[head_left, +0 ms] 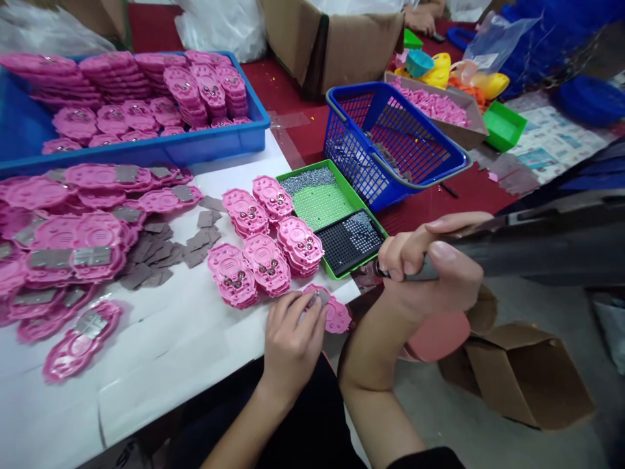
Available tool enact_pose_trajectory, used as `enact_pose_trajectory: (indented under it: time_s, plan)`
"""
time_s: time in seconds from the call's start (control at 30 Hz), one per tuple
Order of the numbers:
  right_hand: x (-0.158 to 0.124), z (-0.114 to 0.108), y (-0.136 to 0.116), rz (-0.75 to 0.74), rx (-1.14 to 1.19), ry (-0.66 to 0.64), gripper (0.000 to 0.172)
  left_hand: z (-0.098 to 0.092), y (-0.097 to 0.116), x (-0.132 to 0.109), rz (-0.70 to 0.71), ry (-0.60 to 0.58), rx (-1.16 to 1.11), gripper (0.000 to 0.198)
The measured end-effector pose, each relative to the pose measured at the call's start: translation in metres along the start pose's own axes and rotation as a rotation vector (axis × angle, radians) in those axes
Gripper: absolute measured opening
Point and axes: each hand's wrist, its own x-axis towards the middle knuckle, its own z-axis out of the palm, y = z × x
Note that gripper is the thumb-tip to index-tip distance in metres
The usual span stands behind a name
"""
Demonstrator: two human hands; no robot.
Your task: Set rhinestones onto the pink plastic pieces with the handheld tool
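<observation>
My left hand (295, 332) is at the table's front edge, its fingers bent down and pressing a grey plate (319, 296) onto a pink plastic piece (336, 316). Part of that piece is hidden under the fingers. My right hand (432, 267) is raised to the right, wrapped round a dark, long electric screwdriver (532, 241) that is smeared by motion. Its narrow end points left, beside a green tray (336, 277). Loose screws (312, 179) lie in the tray, and a black perforated holder (334, 251) in it carries small metal screws in rows.
Stacked pink pieces (266, 264) stand left of the tray, near scattered grey plates (156, 254) and a pink pile (63, 241). Behind are a blue bin (215, 140) and a blue basket (415, 182). Cardboard boxes (527, 378) sit on the floor at right. Another person's hand (420, 19) shows far back.
</observation>
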Motion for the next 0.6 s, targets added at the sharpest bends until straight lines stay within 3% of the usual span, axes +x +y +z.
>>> enact_pose_trajectory:
  time_s: [0.23, 0.6]
  plan:
    - [-0.0081, -0.0003, -0.0015, 0.011, 0.038, -0.048, 0.006, 0.0012, -0.0017, -0.0037, -0.001, -0.020, -0.007, 0.026]
    - [-0.0039, -0.0048, -0.0005, 0.048, 0.066, -0.080, 0.015, -0.0010, -0.0024, -0.0025, 0.042, -0.016, -0.018, 0.024]
